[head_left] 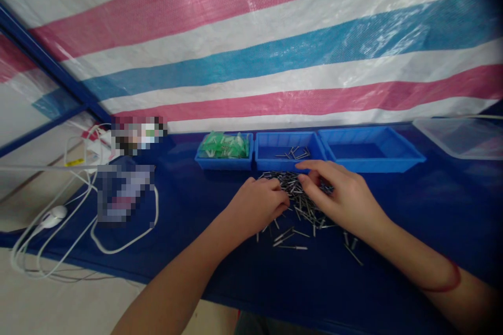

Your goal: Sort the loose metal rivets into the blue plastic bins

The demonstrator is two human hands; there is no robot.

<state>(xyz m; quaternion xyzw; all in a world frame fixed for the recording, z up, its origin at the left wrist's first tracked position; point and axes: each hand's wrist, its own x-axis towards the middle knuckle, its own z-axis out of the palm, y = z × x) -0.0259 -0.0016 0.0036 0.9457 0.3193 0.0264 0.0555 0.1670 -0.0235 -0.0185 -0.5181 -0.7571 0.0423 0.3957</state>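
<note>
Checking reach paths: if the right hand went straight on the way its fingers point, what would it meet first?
Probably the front wall of the middle blue bin, just beyond the fingertips of the right hand, which rests on the pile of metal pins. Depth is unclear.

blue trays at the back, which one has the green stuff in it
The leftmost blue plastic tray, filled with green plastic pieces. The middle tray holds a few metal pins; the right tray shows no green.
</note>
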